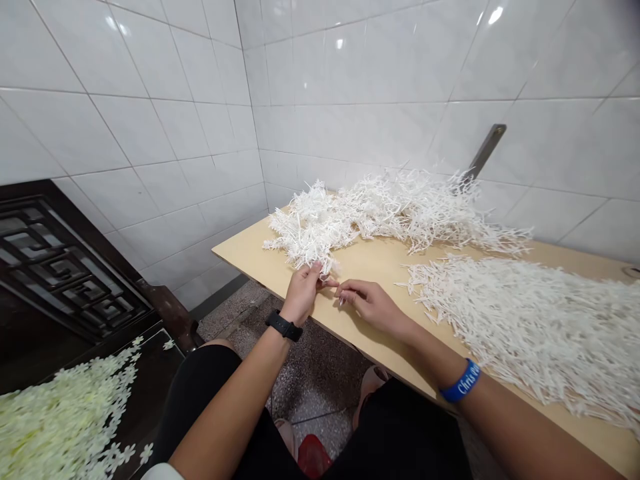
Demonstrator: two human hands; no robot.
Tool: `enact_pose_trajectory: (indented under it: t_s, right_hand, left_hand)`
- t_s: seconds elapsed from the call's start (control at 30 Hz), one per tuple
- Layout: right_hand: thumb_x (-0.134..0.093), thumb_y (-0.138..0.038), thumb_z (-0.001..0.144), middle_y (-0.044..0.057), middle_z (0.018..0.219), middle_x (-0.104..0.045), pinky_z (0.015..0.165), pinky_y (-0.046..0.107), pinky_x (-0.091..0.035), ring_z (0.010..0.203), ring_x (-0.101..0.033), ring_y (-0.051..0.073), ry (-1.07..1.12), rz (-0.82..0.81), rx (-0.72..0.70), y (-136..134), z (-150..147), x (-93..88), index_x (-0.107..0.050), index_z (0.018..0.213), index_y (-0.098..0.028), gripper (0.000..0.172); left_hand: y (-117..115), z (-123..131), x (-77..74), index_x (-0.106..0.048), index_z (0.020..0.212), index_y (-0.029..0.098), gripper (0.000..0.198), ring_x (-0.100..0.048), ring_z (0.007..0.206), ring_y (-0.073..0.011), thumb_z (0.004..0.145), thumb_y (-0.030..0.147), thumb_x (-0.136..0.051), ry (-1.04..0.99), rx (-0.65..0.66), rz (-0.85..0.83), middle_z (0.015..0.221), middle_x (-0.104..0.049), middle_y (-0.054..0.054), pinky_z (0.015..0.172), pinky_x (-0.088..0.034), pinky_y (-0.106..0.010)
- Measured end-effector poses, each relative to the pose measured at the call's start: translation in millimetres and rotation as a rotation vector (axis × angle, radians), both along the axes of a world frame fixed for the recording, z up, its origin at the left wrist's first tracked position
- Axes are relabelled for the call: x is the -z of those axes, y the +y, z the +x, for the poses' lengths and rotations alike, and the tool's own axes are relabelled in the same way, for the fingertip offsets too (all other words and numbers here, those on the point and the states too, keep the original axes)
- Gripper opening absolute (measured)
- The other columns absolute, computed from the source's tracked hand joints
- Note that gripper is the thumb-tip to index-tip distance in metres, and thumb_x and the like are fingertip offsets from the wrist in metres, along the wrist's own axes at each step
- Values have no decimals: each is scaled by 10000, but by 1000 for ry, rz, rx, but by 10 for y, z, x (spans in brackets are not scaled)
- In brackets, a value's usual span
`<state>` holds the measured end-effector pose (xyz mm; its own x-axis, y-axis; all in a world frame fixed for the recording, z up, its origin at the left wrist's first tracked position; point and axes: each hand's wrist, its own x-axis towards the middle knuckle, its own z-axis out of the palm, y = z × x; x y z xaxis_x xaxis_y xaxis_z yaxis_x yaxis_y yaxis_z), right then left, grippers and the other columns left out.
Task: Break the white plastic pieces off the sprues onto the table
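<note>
flowers: pale yellow-green flower pieces [60,413] heaped on the dark side table [150,393] by the left knee, well apart from the hands.
wrists: black watch [284,327] on the left, blue wristband [463,381] on the right.
left hand [303,290]: at the near edge of the counter [250,250], grip pressed together – thumb and fingers pinching a white sprig [331,281], knuckles touching the tangled pile.
right hand [367,303]: palm down on the counter, fingertips pinched on the other end of the same sprig.
sprig position: between the two hands, just off the pile's near tip, low over the board (mostly hidden by fingers).
sprig axis: seems to run left-right from hand to hand; can't tell which end is the stem.
why held so: likely one hand per end steadies a small thin piece.
straight heap [540,327]: stems lying roughly parallel on the right, within right-hand reach.
tangled pile [360,213]: branched, unordered – further back.
wall: metal bar [485,150] leaning behind the pile.
</note>
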<state>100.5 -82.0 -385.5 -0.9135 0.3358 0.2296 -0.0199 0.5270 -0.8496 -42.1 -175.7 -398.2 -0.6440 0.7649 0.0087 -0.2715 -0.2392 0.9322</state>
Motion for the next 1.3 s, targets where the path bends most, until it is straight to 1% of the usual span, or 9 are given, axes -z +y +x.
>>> enact_pose_trajectory:
  t_s: [0.13,0.23,0.33,0.4,0.57,0.7,0.8,1.07,1.3]
  right_hand:
    - [-418,-111,818,74,906,-699,848,403,-435,884,-598,226,-63,270,270,209,24,32,-676,824,-187,269]
    - [-434,-52,767,78,887,-687,993,571,-268,952,-566,273,-142,538,511,309,50,77,-648,709,-191,262]
    - [-469,-49,752,107,1049,-665,1027,629,-158,1095,-514,323,-107,650,605,315,66,85,-644,739,-190,225]
    - [-458,-39,744,106,1107,-647,1019,595,-201,1128,-498,320,-16,655,622,267,66,50,-636,772,-194,237]
    - [-424,-182,869,78,857,-654,754,370,-436,833,-583,231,218,373,466,86,40,-66,-599,820,-206,183]
    - [-543,-403,871,34,791,-638,604,287,-422,666,-554,170,81,56,186,30,-8,-39,-595,896,-196,215]
    - [-560,-423,848,-10,668,-573,584,263,-370,615,-487,140,-4,36,67,59,-40,13,-571,768,-185,252]
    - [-522,-476,860,-35,570,-456,543,256,-319,555,-414,117,-9,-126,28,57,-56,6,-474,632,-188,370]
    - [-591,-545,812,-29,623,-490,539,258,-344,564,-441,118,19,-227,66,42,-63,15,-525,741,-184,373]
  left_hand:
    - [10,35,28,-638,916,110,398,-682,865,-207,834,497,-601,86,60,23,863,-711,-110,869,-491,-370]
    - [-2,18,39,-652,1019,117,363,-651,1005,-243,841,431,-611,136,110,37,1005,-710,-142,947,-451,-411]
    - [-26,3,35,-670,1038,147,319,-579,1147,-267,858,400,-594,220,144,28,1143,-676,-140,1005,-403,-422]
    - [-41,2,34,-671,1071,162,354,-548,1184,-276,886,436,-545,251,171,20,1186,-659,-133,1010,-395,-432]
    - [-56,16,53,-658,1148,195,422,-454,1284,-279,918,486,-457,376,206,1,1283,-607,-101,1082,-327,-433]
    - [-42,41,91,-580,1275,230,439,-420,1314,-284,910,453,-476,521,180,-87,1383,-527,-75,1107,-291,-435]
    - [-28,37,100,-577,1271,216,461,-482,1240,-290,872,445,-546,615,179,-95,1321,-566,-96,1065,-333,-424]
    - [-64,-49,33,-653,985,140,404,-543,745,-130,752,466,-700,201,231,76,855,-614,-41,746,-446,-276]
    - [-61,-32,29,-650,801,148,284,-485,646,-102,729,411,-728,288,212,8,694,-549,15,647,-398,-241]
